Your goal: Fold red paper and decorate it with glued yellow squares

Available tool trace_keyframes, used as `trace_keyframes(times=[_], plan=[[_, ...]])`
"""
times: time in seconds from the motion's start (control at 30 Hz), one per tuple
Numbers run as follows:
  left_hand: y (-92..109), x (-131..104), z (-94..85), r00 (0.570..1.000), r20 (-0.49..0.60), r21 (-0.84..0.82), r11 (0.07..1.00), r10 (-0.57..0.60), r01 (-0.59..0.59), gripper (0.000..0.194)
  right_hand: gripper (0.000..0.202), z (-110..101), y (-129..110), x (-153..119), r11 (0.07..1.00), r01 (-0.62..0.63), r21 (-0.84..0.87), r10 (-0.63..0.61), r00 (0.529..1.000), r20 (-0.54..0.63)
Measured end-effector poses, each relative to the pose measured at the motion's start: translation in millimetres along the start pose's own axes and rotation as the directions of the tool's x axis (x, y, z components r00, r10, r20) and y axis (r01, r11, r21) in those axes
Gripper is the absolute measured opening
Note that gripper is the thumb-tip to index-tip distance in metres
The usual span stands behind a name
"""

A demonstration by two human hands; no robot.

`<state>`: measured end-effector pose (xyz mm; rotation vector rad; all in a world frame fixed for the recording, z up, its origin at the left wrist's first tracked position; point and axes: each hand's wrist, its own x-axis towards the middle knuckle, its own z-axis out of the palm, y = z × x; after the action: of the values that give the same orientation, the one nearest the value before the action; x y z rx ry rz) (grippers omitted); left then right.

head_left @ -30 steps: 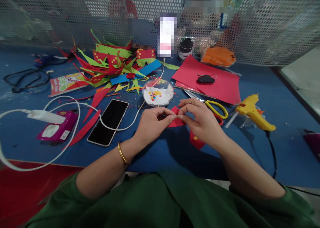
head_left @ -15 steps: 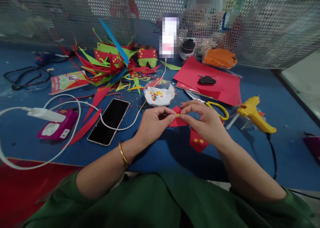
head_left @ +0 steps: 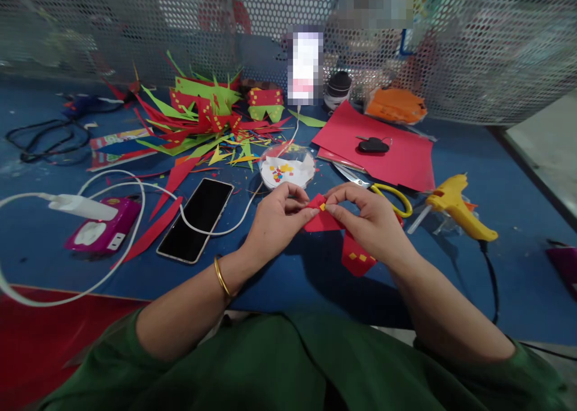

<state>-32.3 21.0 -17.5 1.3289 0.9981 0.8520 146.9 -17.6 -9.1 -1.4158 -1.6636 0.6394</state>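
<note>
My left hand (head_left: 280, 220) pinches the left part of a red paper piece (head_left: 327, 222), its thumb on top and the other fingers curled behind. My right hand (head_left: 367, 219) is closed on the same paper's right side, thumb and forefinger close to a small yellow paper square (head_left: 322, 207) lying on the red surface. Below the right palm hangs a red section with yellow squares (head_left: 358, 256); the palm hides how it joins the rest. Just beyond the hands sits a clear round dish (head_left: 288, 184) with white paper and small coloured paper bits.
Scissors (head_left: 396, 199) with yellow handles lie beyond my right hand, and a yellow glue gun (head_left: 462, 207) is at the right. Red sheets (head_left: 396, 167) carry a black key (head_left: 373, 145). A dark phone (head_left: 196, 219), white cable and purple power block (head_left: 106, 225) are at left, cut paper (head_left: 198, 113) behind.
The yellow square, earlier between my fingertips, now shows on the red paper. My left fingertips have drawn back slightly. At the back left, a blue strip that stood up now lies lower, further left.
</note>
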Motion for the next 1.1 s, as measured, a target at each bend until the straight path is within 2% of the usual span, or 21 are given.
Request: trace_keyframes(times=[0.13,0.3,0.77,1.1], plan=[[0.8,-0.3,0.3,0.998,0.035,-0.068,0.996,-0.060,0.063,0.030,0.008,4.2,0.7,-1.8,0.999,0.033,-0.030,-0.033,0.999,-0.010],[4.9,-1.2,1.3,0.989,0.076,-0.107,0.985,-0.127,0.135,0.016,0.008,8.2,0.3,-3.2,0.995,0.053,-0.086,-0.056,0.998,-0.040],[7.4,-0.7,2.8,0.984,0.064,-0.147,0.974,-0.165,0.173,0.009,0.008,10.6,-1.8,-4.6,0.994,0.051,-0.092,-0.057,0.996,-0.068],[4.8,-0.6,2.2,0.984,0.067,-0.146,0.974,-0.164,0.173,0.010,0.010,9.0,0.3,-4.1,0.999,-0.048,0.000,0.048,0.998,-0.043]])
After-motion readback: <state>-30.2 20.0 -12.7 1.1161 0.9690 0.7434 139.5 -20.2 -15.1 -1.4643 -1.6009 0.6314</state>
